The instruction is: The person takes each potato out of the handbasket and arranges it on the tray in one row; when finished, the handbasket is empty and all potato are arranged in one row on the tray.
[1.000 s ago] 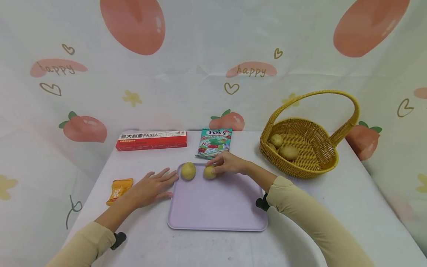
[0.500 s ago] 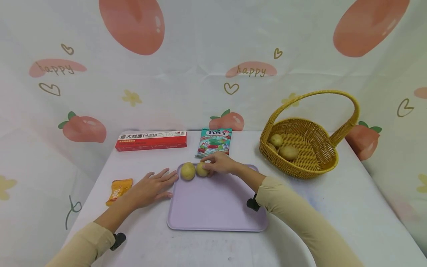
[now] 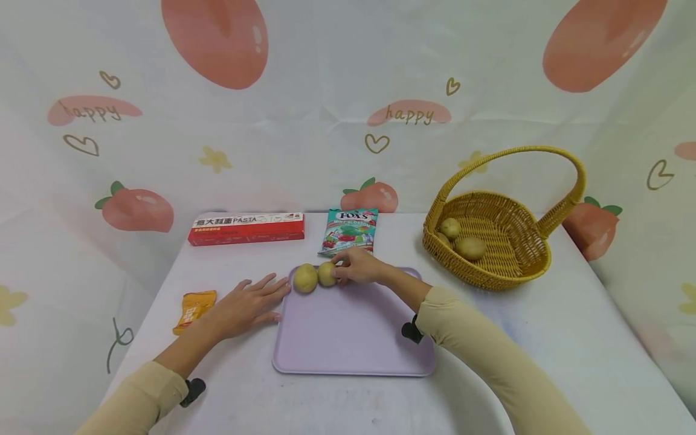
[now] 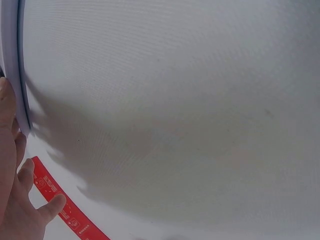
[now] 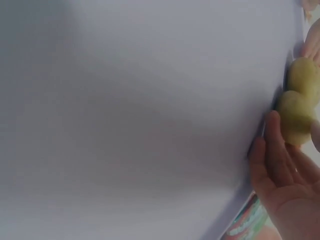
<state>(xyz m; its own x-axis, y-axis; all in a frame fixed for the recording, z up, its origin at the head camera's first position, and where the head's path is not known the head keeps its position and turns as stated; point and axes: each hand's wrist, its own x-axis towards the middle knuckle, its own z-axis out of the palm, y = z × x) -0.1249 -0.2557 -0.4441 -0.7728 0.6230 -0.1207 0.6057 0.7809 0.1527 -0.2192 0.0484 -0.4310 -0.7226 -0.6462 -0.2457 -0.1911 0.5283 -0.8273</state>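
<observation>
A lilac tray (image 3: 353, 332) lies on the table with two potatoes at its back left corner. One potato (image 3: 305, 279) sits closest to the corner, and a second potato (image 3: 326, 274) is up against its right side. My right hand (image 3: 360, 266) holds this second potato between thumb and fingers, which the right wrist view shows around the potato (image 5: 295, 112). Spread fingers of my left hand (image 3: 244, 309) rest at the tray's left edge, holding nothing. In the left wrist view, only part of that hand (image 4: 20, 200) appears, beside the tray rim (image 4: 15, 60).
A wicker basket (image 3: 516, 244) with several potatoes (image 3: 470, 248) stands at the back right. Behind the tray are a red pasta box (image 3: 247, 229) and a green candy bag (image 3: 350, 232). An orange packet (image 3: 194, 309) lies left of my left hand.
My right hand has moved left across the tray with its potato, closing the gap to the corner potato. The left hand has stayed in place.
</observation>
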